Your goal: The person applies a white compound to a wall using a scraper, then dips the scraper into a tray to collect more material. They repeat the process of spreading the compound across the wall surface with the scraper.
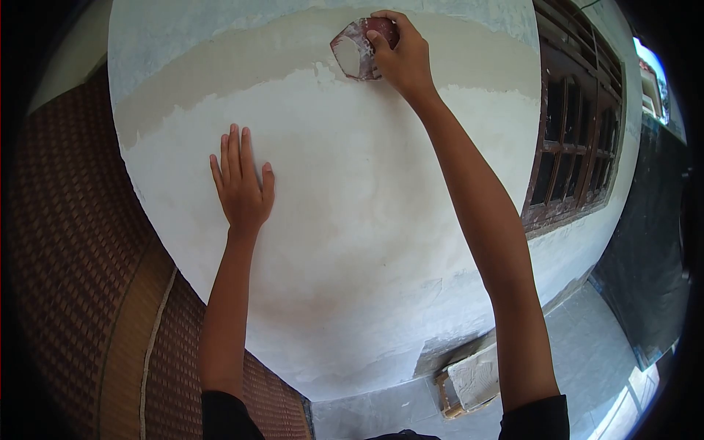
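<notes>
Right fingers: I see the right fingers [391,17] curled over the top edge of a sandpaper piece [353,53], with the thumb pressing on its face; they hold it firmly.
Right hand: the right hand [402,60] is high on the wall [352,205], left of the window [579,139], with the arm stretched up.
Sandpaper piece: it lies flat on the wall, red-brown at the held end and whitened on the free part. Its long axis goes about sideways, and the free end points away from the window.
Left fingers: the left fingers [233,150] are straight, close together and pointing up, holding nothing.
Left hand: the left hand [243,192] rests with its palm on the white plaster, further from the window and lower than the right hand.
Below the window: a wooden board [473,380] with white paste lies on the floor.
Far from the window: a brown woven panel [73,257] borders the wall.
</notes>
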`<control>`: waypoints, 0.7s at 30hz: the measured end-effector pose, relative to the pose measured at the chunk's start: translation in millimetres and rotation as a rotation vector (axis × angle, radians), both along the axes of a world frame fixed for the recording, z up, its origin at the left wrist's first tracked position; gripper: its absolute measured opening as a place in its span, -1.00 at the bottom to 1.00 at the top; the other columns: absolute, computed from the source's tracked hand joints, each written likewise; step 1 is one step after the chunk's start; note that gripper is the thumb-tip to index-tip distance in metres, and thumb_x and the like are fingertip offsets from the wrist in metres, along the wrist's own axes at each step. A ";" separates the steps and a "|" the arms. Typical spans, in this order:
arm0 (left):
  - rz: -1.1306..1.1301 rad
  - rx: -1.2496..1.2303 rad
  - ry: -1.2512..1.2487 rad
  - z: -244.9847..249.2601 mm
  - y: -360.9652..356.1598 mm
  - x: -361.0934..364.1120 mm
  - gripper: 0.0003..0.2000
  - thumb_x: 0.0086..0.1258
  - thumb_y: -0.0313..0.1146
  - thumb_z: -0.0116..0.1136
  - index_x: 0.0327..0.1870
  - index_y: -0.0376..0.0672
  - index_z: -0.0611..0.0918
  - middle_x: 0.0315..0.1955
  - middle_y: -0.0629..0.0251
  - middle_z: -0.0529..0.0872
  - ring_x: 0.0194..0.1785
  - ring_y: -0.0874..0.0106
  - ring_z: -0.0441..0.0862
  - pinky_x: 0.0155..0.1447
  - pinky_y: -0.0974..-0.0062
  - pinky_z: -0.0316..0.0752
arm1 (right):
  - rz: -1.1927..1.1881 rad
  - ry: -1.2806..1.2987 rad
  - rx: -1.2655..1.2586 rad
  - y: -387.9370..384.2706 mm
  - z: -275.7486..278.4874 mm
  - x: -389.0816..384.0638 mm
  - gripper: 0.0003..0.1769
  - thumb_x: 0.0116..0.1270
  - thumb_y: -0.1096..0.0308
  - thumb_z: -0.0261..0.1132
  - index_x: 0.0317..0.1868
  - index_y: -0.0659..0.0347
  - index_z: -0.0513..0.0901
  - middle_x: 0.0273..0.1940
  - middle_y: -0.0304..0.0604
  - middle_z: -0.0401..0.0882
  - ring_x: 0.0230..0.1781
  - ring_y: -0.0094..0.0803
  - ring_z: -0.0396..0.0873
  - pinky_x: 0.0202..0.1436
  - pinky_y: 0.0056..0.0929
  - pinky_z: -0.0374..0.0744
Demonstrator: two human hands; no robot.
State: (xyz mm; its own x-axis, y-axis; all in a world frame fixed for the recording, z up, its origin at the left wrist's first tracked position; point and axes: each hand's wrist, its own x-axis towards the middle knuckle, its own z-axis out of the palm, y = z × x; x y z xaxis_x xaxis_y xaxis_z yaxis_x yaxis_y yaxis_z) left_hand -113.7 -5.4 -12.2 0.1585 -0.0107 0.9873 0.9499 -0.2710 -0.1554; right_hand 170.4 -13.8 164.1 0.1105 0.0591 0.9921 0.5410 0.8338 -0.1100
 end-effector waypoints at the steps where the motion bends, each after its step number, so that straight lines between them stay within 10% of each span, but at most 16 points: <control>1: -0.001 -0.004 -0.002 0.6 -0.3 -0.2 -0.35 0.52 -0.32 -0.02 0.64 -0.15 0.22 0.64 0.15 0.19 0.70 0.12 0.07 0.68 -0.11 -0.14 | -0.024 0.056 -0.017 1.8 5.4 11.4 -0.63 0.42 0.36 0.41 0.20 0.16 0.65 -0.03 -0.06 0.75 -0.07 -0.38 0.71 0.08 -0.40 0.65; 7: -0.003 0.018 -0.008 0.9 1.0 1.4 -0.34 0.51 -0.32 -0.01 0.64 -0.15 0.21 0.64 0.15 0.19 0.70 0.13 0.07 0.68 -0.11 -0.15 | 0.061 0.484 -0.119 -4.4 19.2 76.4 -0.62 0.45 0.36 0.38 0.23 0.23 0.63 0.02 -0.06 0.71 -0.09 -0.43 0.69 0.05 -0.47 0.65; 14: -0.001 0.002 -0.003 0.9 -0.8 1.1 -0.34 0.50 -0.33 -0.01 0.64 -0.15 0.22 0.64 0.16 0.20 0.70 0.13 0.08 0.68 -0.10 -0.12 | 0.108 0.010 -0.005 15.3 16.0 21.9 -0.70 0.42 0.47 0.33 0.14 0.25 0.62 -0.10 0.06 0.77 -0.10 -0.23 0.74 -0.01 -0.35 0.66; 21: 0.005 0.008 -0.003 -0.4 -0.5 1.4 -0.35 0.50 -0.33 -0.01 0.64 -0.15 0.23 0.64 0.16 0.20 0.69 0.13 0.08 0.68 -0.10 -0.12 | -0.053 0.427 -0.100 -12.2 8.0 61.9 -0.62 0.48 0.42 0.32 0.26 0.26 0.59 0.05 -0.04 0.70 -0.02 -0.41 0.68 0.05 -0.45 0.67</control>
